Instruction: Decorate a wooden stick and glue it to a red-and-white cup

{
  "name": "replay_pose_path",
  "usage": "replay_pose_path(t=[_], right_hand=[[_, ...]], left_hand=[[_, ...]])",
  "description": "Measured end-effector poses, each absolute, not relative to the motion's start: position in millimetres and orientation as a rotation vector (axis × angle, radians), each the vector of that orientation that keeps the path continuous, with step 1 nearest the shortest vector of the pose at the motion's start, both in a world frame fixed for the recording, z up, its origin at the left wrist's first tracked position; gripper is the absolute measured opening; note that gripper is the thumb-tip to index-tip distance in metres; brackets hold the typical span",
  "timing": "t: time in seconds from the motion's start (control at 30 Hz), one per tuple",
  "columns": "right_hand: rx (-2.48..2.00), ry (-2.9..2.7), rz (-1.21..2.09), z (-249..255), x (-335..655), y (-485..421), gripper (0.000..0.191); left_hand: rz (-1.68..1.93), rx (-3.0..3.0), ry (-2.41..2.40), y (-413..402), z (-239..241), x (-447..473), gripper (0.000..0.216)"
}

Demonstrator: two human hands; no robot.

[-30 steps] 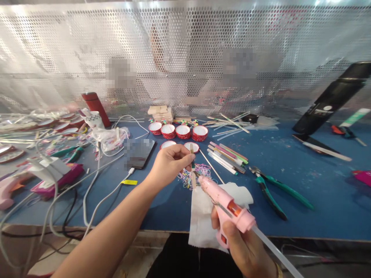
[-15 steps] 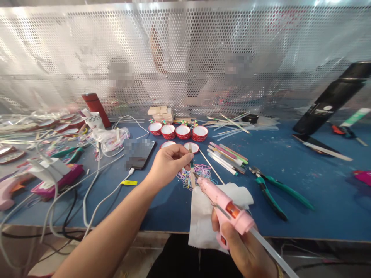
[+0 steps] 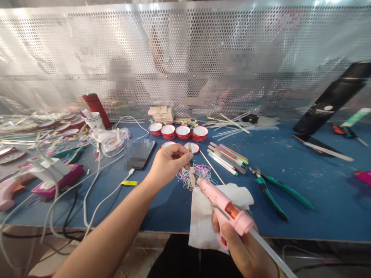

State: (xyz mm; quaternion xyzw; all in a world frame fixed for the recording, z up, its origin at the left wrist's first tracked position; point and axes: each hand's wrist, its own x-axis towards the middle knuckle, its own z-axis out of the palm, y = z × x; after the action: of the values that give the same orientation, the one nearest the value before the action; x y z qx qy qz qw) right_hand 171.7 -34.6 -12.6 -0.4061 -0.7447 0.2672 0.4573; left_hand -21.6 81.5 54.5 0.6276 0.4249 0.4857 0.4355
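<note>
My left hand (image 3: pixel 173 162) pinches a flat wooden stick (image 3: pixel 193 179) with a dark green band round its middle, held upright. In my right hand (image 3: pixel 242 243) is a pink hot glue gun (image 3: pixel 223 202), a long clear glue stick (image 3: pixel 269 249) poking out of its rear. The gun's nozzle is right beside the lower part of the wooden stick; whether they touch I cannot tell. Under both lies a heap of pastel rubber bands (image 3: pixel 204 172). A white cloth (image 3: pixel 201 220) spreads below the gun, over the table's front edge.
Red-and-white round tins (image 3: pixel 199 133) stand behind my left hand. Coloured pens (image 3: pixel 227 158) and green-handled pliers (image 3: pixel 271 193) lie to the right. On the left are a phone (image 3: pixel 140 154), white cables and a red bottle (image 3: pixel 97 110). A black bottle (image 3: pixel 330 100) leans far right.
Almost nothing differs. The gun's nozzle and the wooden stick have shifted only very slightly against each other.
</note>
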Motion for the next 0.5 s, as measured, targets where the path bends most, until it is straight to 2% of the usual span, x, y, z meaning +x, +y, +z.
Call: replay_pose_path(t=[0.5], right_hand=[[-1.026, -1.802, 0.796, -11.1, 171.1, -38.7, 0.045]], left_hand=[[1.221, 1.571, 1.063, 81.7, 54.1, -22.1, 0.017]])
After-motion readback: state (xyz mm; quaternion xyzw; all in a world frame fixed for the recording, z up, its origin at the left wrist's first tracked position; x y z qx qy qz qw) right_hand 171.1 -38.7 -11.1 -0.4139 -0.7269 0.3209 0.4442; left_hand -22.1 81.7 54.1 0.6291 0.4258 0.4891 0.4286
